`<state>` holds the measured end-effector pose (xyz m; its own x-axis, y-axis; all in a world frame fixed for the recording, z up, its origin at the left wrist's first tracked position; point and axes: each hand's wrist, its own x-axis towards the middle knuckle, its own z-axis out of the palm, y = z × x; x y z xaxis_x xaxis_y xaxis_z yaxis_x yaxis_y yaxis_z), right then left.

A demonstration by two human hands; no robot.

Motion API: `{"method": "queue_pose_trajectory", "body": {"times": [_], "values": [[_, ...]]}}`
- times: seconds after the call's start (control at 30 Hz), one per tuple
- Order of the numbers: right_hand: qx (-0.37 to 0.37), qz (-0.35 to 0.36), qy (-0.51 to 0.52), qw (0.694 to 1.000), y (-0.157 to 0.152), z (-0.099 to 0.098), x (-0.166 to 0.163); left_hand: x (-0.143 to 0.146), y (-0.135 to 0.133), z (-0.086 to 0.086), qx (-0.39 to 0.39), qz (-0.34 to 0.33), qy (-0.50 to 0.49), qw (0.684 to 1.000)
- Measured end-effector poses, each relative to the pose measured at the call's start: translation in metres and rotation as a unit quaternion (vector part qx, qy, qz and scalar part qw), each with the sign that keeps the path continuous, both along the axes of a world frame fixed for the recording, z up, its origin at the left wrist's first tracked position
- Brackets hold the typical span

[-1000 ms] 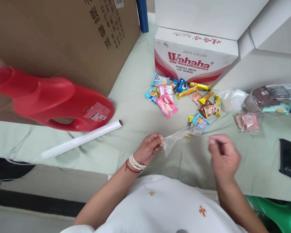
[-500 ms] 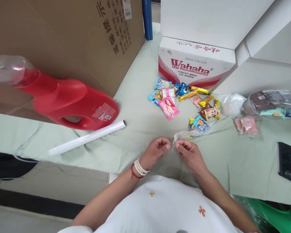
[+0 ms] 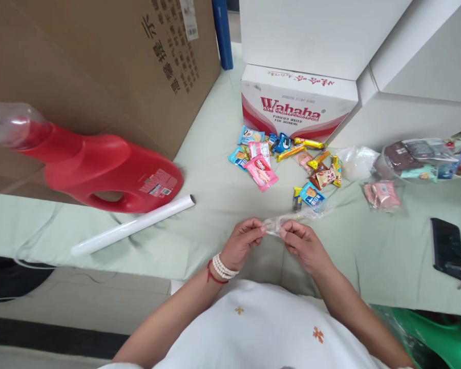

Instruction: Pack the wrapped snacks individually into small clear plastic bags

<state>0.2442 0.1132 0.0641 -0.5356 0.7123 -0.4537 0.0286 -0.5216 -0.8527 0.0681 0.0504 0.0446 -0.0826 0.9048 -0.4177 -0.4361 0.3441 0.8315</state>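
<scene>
My left hand (image 3: 244,242) and my right hand (image 3: 301,243) both pinch a thin clear plastic bag (image 3: 274,224) between their fingertips, just above the pale green cloth (image 3: 215,195). The bag's loose end trails right toward a blue snack packet (image 3: 311,195). A white bead bracelet and a red string sit on my left wrist. Beyond my hands lies a scattered pile of wrapped snacks (image 3: 280,159), with a pink wafer packet (image 3: 261,171) at its near left.
A red detergent jug (image 3: 100,171) lies on its side at left, a white paper roll (image 3: 132,225) in front of it. A brown carton (image 3: 100,61), a Wahaha box (image 3: 292,107), bagged snacks (image 3: 415,159) and a black phone (image 3: 447,248) surround the area.
My right hand came in from the right and took hold of the clear bag next to my left hand. The bag is now bunched between both hands.
</scene>
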Motion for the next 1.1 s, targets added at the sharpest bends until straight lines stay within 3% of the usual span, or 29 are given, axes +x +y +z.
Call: {"method": "queue_pose_trajectory", "body": {"times": [0.1, 0.17, 0.33, 0.53, 0.6, 0.67, 0.77, 0.87, 0.93, 1.1], "values": [[0.088, 0.016, -0.024, 0.996, -0.006, -0.006, -0.001, 0.007, 0.001, -0.004, -0.028, 0.032, 0.025, 0.999], [0.134, 0.033, -0.038, 0.990, -0.009, -0.010, 0.000, 0.008, 0.003, -0.003, -0.007, 0.045, 0.076, 0.996], [0.204, 0.055, -0.061, 0.976, -0.014, -0.020, 0.005, 0.010, 0.013, 0.000, 0.035, 0.007, 0.174, 0.984], [0.337, 0.021, -0.128, 0.933, -0.015, -0.025, 0.010, 0.024, 0.025, -0.007, -0.051, 0.103, -0.001, 0.993], [0.297, 0.039, -0.124, 0.946, -0.016, -0.028, 0.014, 0.027, 0.024, -0.008, -0.026, 0.103, 0.051, 0.993], [0.218, 0.003, -0.106, 0.970, -0.017, -0.030, 0.019, 0.028, 0.020, -0.008, 0.014, 0.091, 0.160, 0.983], [0.135, -0.106, -0.080, 0.982, -0.013, -0.030, 0.023, 0.027, 0.013, -0.005, 0.074, 0.069, 0.330, 0.939], [0.113, -0.097, -0.077, 0.986, -0.006, -0.025, 0.016, 0.028, 0.007, -0.002, 0.135, 0.052, 0.425, 0.894], [0.105, -0.074, -0.071, 0.989, -0.002, -0.023, 0.008, 0.027, 0.006, -0.005, 0.142, 0.052, 0.428, 0.891], [0.077, -0.096, -0.071, 0.990, -0.001, -0.027, -0.008, 0.013, 0.007, -0.021, 0.001, 0.108, 0.281, 0.954]]}}
